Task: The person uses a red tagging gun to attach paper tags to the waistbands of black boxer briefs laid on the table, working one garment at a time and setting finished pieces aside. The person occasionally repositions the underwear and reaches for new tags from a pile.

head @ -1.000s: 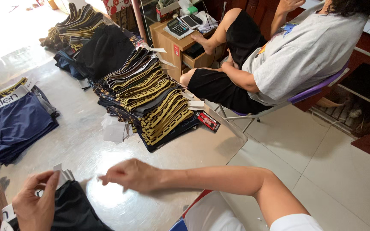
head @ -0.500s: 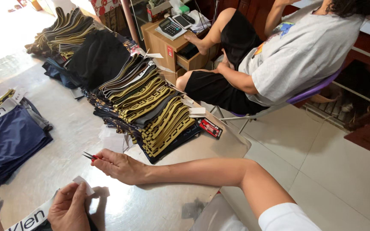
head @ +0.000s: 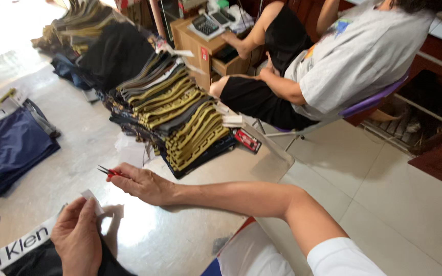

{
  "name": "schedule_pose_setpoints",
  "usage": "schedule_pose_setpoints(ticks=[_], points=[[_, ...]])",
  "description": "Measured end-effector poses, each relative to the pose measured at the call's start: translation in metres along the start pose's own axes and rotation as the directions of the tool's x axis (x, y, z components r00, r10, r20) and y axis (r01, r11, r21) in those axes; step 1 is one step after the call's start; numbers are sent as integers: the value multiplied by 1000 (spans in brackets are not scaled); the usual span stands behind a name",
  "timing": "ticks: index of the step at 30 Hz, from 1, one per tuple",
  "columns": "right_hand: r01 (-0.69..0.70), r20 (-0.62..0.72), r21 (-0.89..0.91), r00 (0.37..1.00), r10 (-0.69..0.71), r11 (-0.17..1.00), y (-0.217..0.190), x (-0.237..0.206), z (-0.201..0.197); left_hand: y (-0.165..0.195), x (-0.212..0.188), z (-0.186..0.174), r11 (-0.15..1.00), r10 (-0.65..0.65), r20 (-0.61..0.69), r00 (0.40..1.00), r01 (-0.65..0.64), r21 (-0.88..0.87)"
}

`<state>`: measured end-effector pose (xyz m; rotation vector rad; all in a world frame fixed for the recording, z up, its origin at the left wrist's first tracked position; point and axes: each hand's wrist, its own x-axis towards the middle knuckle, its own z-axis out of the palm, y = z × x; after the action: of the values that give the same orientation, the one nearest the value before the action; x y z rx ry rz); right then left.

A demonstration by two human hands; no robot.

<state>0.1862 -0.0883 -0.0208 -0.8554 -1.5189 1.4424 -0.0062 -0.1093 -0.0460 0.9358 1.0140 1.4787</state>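
Pale glossy table (head: 78, 168), glare washing out its far left end; beige tiled floor (head: 384, 204) to the right.

Nearest, at the bottom edge: left hand (head: 78, 237) closed on a small white tag (head: 92, 200), pinched at the fingertips, over a black garment with a white lettered waistband (head: 21, 248). Garment cut off by the lower frame, so its full shape cannot be made out. Dark fabric, waistband lying flat on the table, angled up to the right.

Just beyond: right hand (head: 141, 183) resting on the table, fingers curled around small red-handled snips (head: 107, 171). Only the dark tips and a bit of red handle are seen; the rest is hidden in the fist. Snips held apart from the tag, blades pointing left.

Left edge: folded navy garments (head: 6, 151), partly cut off.

Middle: slanted stack of folded dark garments with yellow-gold waistbands (head: 180, 120), small red-and-black pack (head: 246, 140) beside it.

Further back: black pile (head: 113, 53), more stacks behind, blurred.

Far right: another person in a grey shirt (head: 354, 56) seated on a purple chair (head: 369, 102), head cut off. Wooden cabinet (head: 200, 48) with a calculator (head: 205, 24) on top.
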Motion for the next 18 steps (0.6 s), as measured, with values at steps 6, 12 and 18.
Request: schedule_pose_setpoints(ticks=[6, 12, 18], points=[[-70, 62, 51, 996, 67, 996, -6, -33, -29, -9, -28, 37, 998, 32, 2, 999, -32, -54], [-54, 31, -52, 998, 56, 997, -9, -45, -61, -23, -31, 68, 999, 42, -33, 999, -41, 25], [-90, 9, -74, 996, 91, 993, -24, -28, -92, -20, -6, 89, 999, -18, -98, 995, 22, 48]])
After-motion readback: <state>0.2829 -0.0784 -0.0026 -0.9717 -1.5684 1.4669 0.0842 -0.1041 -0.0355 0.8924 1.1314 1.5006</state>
